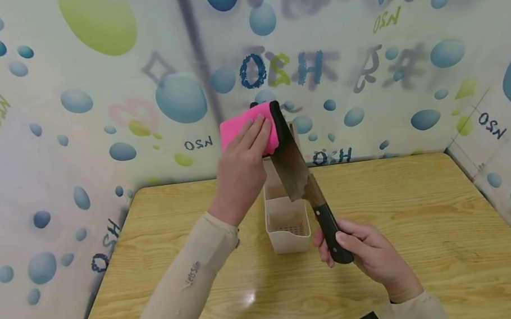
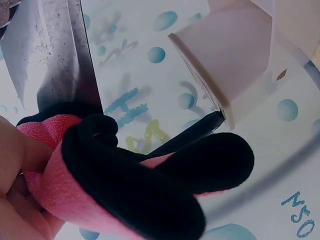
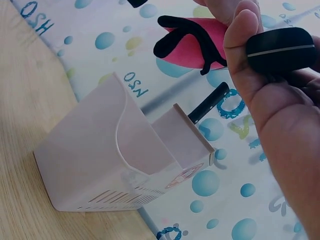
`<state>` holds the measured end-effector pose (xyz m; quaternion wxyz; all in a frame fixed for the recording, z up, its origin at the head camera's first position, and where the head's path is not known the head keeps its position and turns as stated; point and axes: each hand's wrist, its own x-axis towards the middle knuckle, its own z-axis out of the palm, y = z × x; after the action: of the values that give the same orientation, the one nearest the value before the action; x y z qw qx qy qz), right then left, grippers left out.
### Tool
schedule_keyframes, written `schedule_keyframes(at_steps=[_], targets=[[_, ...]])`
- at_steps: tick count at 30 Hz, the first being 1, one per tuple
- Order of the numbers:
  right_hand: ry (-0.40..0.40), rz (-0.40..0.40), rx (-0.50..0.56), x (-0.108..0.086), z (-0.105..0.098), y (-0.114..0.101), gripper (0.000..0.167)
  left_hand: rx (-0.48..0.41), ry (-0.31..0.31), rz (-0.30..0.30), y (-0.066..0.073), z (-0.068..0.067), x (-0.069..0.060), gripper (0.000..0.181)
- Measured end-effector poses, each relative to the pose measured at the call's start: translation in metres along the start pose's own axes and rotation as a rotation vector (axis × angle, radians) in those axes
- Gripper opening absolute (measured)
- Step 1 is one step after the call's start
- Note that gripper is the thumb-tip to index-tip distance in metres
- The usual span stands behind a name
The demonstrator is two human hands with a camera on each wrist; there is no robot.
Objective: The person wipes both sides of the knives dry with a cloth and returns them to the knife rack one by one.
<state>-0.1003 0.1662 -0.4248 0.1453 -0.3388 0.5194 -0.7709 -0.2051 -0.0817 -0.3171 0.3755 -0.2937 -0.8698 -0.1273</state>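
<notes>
My right hand (image 1: 374, 252) grips the black riveted handle of a kitchen cleaver (image 1: 292, 170), its wide blade pointing up and away. My left hand (image 1: 242, 170) holds a pink cloth (image 1: 238, 127) with black edging, folded over the far end of the blade. Thumb and fingers pinch the fabric in the left wrist view, where the blade (image 2: 55, 55) shows small dark specks. The cloth hides the cleaver's far end. Below the blade stands a white plastic knife holder (image 1: 291, 240), with slots in its base.
A black handle (image 3: 210, 102) sticks out behind the knife holder's back part in the right wrist view. The holder stands on a wood-grain table (image 1: 425, 221). A curtain (image 1: 153, 132) printed with bubbles and letters hangs behind and on both sides.
</notes>
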Motion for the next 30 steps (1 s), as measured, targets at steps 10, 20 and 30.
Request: schedule_keyframes(at_steps=[10, 20, 30], targets=[[0.046, 0.022, -0.032, 0.002, 0.002, 0.0, 0.039, 0.02, -0.047, 0.051, 0.008, 0.001, -0.005, 0.048], [0.039, -0.023, -0.037, 0.003, 0.0, -0.001, 0.043, 0.053, -0.08, 0.113, 0.024, 0.005, -0.014, 0.049], [0.056, -0.047, -0.023, 0.005, -0.001, -0.001, 0.044, 0.06, -0.067, 0.148, 0.039, 0.011, -0.018, 0.047]])
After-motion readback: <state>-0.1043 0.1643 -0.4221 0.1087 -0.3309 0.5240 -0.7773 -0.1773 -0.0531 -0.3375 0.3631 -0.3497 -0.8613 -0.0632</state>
